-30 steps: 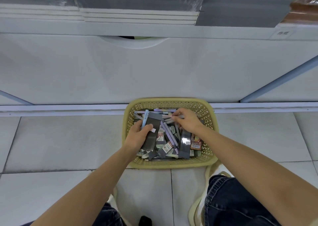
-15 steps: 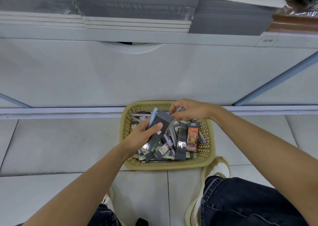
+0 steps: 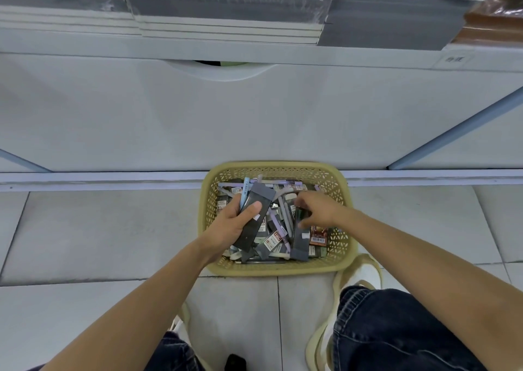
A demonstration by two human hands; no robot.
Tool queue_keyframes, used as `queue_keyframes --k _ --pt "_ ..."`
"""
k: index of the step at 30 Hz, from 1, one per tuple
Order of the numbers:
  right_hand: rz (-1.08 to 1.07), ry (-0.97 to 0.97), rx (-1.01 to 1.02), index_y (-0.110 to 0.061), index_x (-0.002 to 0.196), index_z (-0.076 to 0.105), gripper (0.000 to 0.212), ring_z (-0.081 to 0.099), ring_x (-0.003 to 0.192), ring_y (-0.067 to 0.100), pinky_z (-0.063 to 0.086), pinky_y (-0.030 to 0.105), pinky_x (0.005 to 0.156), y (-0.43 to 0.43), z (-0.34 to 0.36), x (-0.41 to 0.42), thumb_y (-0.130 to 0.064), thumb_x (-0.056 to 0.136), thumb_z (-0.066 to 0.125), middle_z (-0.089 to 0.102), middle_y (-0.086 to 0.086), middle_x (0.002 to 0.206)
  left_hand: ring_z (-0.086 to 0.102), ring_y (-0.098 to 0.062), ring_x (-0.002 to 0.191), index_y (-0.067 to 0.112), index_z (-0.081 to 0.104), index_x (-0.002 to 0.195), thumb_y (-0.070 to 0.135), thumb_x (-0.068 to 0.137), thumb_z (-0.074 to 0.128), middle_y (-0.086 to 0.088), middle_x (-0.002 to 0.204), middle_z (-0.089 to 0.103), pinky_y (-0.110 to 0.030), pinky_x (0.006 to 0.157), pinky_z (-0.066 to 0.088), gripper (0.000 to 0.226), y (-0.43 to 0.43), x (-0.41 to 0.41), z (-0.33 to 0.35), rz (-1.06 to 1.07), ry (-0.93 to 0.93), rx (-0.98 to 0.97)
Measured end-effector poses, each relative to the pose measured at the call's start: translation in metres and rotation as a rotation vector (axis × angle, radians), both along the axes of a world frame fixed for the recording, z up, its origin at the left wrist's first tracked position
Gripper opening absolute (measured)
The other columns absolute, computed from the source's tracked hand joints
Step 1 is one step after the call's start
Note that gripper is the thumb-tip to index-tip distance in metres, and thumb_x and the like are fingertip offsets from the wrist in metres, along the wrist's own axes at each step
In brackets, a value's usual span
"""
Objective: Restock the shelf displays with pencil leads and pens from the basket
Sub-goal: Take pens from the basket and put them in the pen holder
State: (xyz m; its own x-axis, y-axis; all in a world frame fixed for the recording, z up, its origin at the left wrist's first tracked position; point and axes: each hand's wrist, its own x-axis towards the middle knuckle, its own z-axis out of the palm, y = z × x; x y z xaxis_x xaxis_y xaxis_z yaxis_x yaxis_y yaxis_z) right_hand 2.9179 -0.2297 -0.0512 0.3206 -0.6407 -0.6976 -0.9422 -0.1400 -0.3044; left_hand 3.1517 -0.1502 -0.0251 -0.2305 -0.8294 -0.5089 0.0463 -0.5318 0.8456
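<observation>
Yellow basket (image 3: 277, 270) on the floor tiles (image 3: 113, 229) against the white shelf base (image 3: 254, 116), a pale shoe (image 3: 365, 274) just beside its near corner. Left grip (image 3: 235, 223) clasps dark lead packets (image 3: 250, 235) and a blue pen (image 3: 245, 189) over the heap (image 3: 278, 237). Right grip (image 3: 317, 212), earlier at the far rim, now dips among the packets; its hold cannot be told

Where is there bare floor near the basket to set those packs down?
Bare tiles lie left of the basket, between the shelf base and the left arm, and right of it, beyond the right hand. Inside the basket is crammed; its near side is hemmed by a shoe.
</observation>
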Motion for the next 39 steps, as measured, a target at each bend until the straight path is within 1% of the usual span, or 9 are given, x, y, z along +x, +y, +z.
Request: queue_keyframes --k 7,11,14,18,24,27,30,34,39 --pt "0.072 -0.048 0.032 -0.008 0.100 0.064 0.030 0.053 0.080 0.016 0.043 0.027 0.070 -0.010 0.010 0.001 -0.030 0.083 0.074 0.062 0.012 0.101 0.063 -0.020 0.086 0.030 0.058 0.118 0.038 0.096 0.055 -0.008 0.099 0.065 -0.035 0.077 0.055 0.024 -0.001 0.004 0.002 0.081 -0.029 -0.012" --pt "-0.072 -0.326 0.079 -0.018 0.097 0.064 0.010 0.061 0.081 0.011 0.046 0.022 0.070 -0.031 0.056 0.000 -0.025 0.090 0.066 0.067 -0.001 0.097 0.065 -0.007 0.074 0.026 0.055 0.121 0.033 0.098 0.054 -0.008 0.100 0.066 -0.019 0.062 0.053 0.024 -0.004 0.009 0.019 0.196 -0.055 -0.058" --pt "-0.354 -0.646 0.096 -0.010 0.109 0.067 0.016 0.065 0.077 0.006 0.051 0.023 0.072 -0.042 0.095 0.006 -0.012 0.093 0.063 0.071 -0.001 0.095 0.063 -0.010 0.074 0.022 0.054 0.115 0.032 0.098 0.053 -0.006 0.097 0.062 -0.026 0.062 0.055 0.019 -0.010 0.015 0.043 0.304 -0.093 -0.099" --pt "-0.466 -0.912 0.213 -0.013 0.107 0.071 0.020 0.067 0.102 0.016 0.052 0.028 0.092 -0.037 0.138 0.029 -0.006 0.093 0.060 0.072 0.003 0.109 0.057 -0.014 0.079 0.017 0.050 0.103 0.033 0.099 0.053 -0.003 0.093 0.059 -0.031 0.073 0.052 0.017 -0.018 0.021 0.084 0.524 -0.092 -0.111" --pt "-0.519 -1.194 0.292 -0.007 0.106 0.069 0.020 0.058 0.072 0.008 0.050 0.017 0.069 -0.006 0.192 0.079 -0.002 0.089 0.061 0.070 0.003 0.098 0.059 -0.022 0.082 0.011 0.049 0.113 0.030 0.101 0.049 -0.008 0.098 0.061 -0.038 0.069 0.052 0.022 -0.009 0.035 0.149 0.772 0.078 -0.175" --pt "-0.429 -1.226 0.225 -0.010 0.106 0.066 0.026 0.060 0.069 0.007 0.050 0.020 0.069 0.010 0.220 0.100 0.003 0.084 0.066 0.068 0.003 0.093 0.063 -0.024 0.089 0.005 0.051 0.123 0.027 0.101 0.049 -0.011 0.104 0.065 -0.042 0.079 0.056 0.031 -0.001 0.042 0.178 0.794 0.096 -0.255" --pt "-0.305 -1.188 0.092 -0.013 0.111 0.059 0.021 0.064 0.081 0.013 0.051 0.025 0.075 0.023 0.246 0.115 -0.004 0.092 0.061 0.066 0.009 0.102 0.054 -0.016 0.073 0.008 0.049 0.109 0.026 0.102 0.048 -0.006 0.087 0.057 -0.029 0.060 0.050 0.019 0.005 0.048 0.206 0.800 0.030 -0.352" --pt "-0.141 -1.133 -0.090 -0.014 0.122 0.053 0.022 0.061 0.088 0.014 0.049 0.022 0.078 0.038 0.274 0.134 -0.013 0.103 0.044 0.067 0.013 0.102 0.055 -0.025 0.088 0.013 0.048 0.101 0.024 0.104 0.044 -0.010 0.094 0.058 -0.044 0.082 0.051 0.012 0.010 0.044 0.239 0.821 0.047 -0.396" --pt "-0.304 -1.135 -0.176 -0.004 0.123 0.051 0.030 0.051 0.082 0.011 0.042 0.018 0.070 0.044 0.295 0.158 -0.025 0.104 0.040 0.057 0.004 0.098 0.057 -0.016 0.073 0.015 0.050 0.096 0.032 0.100 0.050 -0.005 0.084 0.059 -0.035 0.069 0.051 0.018 0.017 0.039 0.268 0.868 0.085 -0.429"
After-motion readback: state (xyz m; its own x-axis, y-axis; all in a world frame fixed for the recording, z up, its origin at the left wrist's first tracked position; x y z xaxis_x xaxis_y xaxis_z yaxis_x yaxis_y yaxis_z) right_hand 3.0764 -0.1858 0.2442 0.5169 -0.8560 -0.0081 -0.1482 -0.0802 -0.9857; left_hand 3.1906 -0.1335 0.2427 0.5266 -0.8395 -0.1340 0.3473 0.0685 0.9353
